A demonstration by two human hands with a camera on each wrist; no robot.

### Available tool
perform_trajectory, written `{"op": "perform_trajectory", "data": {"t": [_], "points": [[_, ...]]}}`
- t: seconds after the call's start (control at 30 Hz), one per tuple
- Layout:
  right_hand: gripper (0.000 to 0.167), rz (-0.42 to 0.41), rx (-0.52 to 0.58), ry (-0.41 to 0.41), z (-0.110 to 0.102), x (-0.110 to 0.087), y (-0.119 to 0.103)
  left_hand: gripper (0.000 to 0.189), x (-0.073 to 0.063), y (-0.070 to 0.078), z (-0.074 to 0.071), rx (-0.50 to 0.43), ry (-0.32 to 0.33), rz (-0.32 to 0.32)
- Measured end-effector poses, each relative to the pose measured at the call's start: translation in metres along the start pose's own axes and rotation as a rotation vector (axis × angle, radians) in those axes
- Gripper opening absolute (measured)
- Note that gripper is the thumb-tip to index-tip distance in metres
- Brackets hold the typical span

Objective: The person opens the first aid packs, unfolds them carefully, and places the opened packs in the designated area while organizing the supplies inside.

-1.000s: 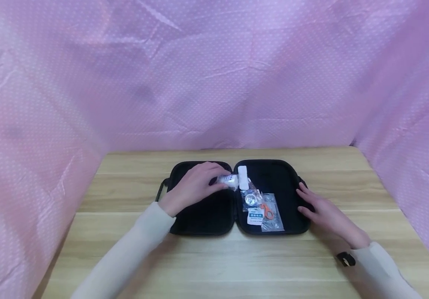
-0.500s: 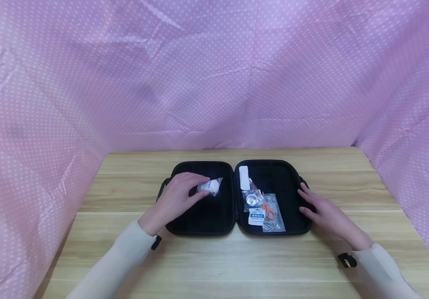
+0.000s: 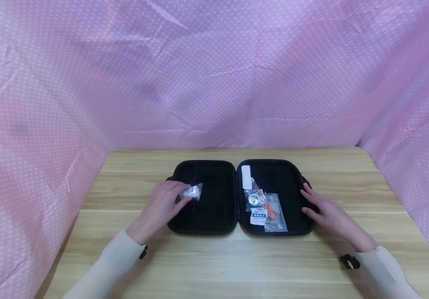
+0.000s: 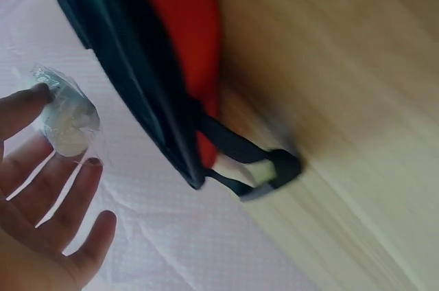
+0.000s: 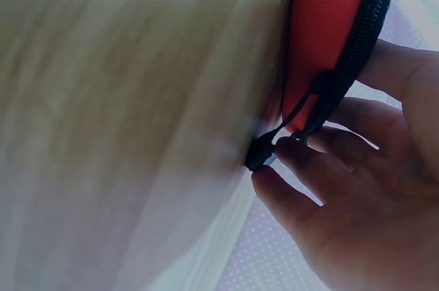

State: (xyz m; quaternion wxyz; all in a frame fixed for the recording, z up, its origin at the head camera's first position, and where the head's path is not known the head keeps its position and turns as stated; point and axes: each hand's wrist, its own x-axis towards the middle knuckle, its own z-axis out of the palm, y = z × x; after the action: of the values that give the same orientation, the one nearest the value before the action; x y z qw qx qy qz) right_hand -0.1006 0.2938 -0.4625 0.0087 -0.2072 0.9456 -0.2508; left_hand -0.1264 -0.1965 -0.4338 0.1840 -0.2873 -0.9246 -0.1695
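Note:
A black-lined zip case (image 3: pixel 216 211) lies unfolded on the table. My left hand (image 3: pixel 162 207) pinches a white bandage roll (image 3: pixel 192 192) in clear plastic over the left half. In the left wrist view, the thumb and fingertips meet the wrapped roll above the case's outer edge. My right hand (image 3: pixel 328 214) rests on the right rim with loosely bent fingers. The right wrist view has its fingers beside the red outer shell (image 5: pixel 329 23) and a black strap loop (image 5: pixel 260 150). In the right half are orange-handled scissors (image 3: pixel 270 211) and an alcohol pad packet (image 3: pixel 258 216).
Beside the hinge lies a white strip (image 3: pixel 246 177). A clear packet with a round item (image 3: pixel 253 199) and a silvery packet (image 3: pixel 277 220) share the right half. Pink dotted cloth (image 3: pixel 236 83) hangs behind the wooden table (image 3: pixel 214 265).
My left hand has carried the bandage roll leftward from the hinge to the left half's outer side. My right hand has stayed at the right rim.

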Motion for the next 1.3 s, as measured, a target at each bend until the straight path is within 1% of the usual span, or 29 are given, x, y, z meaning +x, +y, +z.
{"op": "perform_trajectory", "data": {"t": [0.13, 0.2, 0.43, 0.6, 0.73, 0.83, 0.9, 1.0, 1.07, 1.13, 1.23, 1.3], "points": [[0.057, -0.007, 0.003, 0.008, 0.001, 0.000, 0.000, 0.032, -0.009, -0.009, 0.002, 0.071, 0.013, 0.007], [0.056, -0.013, 0.004, 0.013, 0.001, 0.000, 0.000, 0.031, -0.013, -0.012, 0.003, 0.096, 0.009, 0.008], [0.055, -0.037, 0.000, 0.031, 0.002, 0.000, 0.000, 0.030, -0.018, -0.020, 0.008, 0.153, -0.027, 0.029], [0.056, -0.034, -0.006, 0.026, 0.003, 0.000, 0.001, 0.029, -0.019, -0.021, 0.013, 0.169, -0.071, 0.059], [0.057, -0.014, -0.004, 0.010, 0.003, 0.001, 0.000, 0.028, -0.020, -0.020, 0.015, 0.166, -0.106, 0.058], [0.057, -0.003, 0.002, 0.003, 0.002, 0.001, -0.001, 0.028, -0.021, -0.020, 0.016, 0.139, -0.122, 0.053], [0.057, -0.003, 0.003, 0.002, 0.002, 0.001, -0.001, 0.028, -0.021, -0.020, 0.016, 0.113, -0.139, 0.070], [0.057, -0.001, 0.004, 0.004, 0.002, 0.001, -0.001, 0.028, -0.022, -0.020, 0.016, 0.078, -0.178, 0.113], [0.058, 0.004, 0.011, 0.001, 0.002, 0.001, -0.001, 0.028, -0.022, -0.019, 0.016, 0.066, -0.202, 0.134], [0.058, 0.013, 0.014, -0.004, 0.002, 0.000, -0.001, 0.027, -0.023, -0.018, 0.016, 0.064, -0.215, 0.131], [0.058, 0.008, 0.015, 0.001, 0.002, 0.000, 0.000, 0.027, -0.022, -0.018, 0.016, 0.083, -0.195, 0.097], [0.057, -0.001, 0.009, 0.009, 0.003, 0.000, 0.001, 0.027, -0.021, -0.019, 0.017, 0.116, -0.151, 0.080]]}}
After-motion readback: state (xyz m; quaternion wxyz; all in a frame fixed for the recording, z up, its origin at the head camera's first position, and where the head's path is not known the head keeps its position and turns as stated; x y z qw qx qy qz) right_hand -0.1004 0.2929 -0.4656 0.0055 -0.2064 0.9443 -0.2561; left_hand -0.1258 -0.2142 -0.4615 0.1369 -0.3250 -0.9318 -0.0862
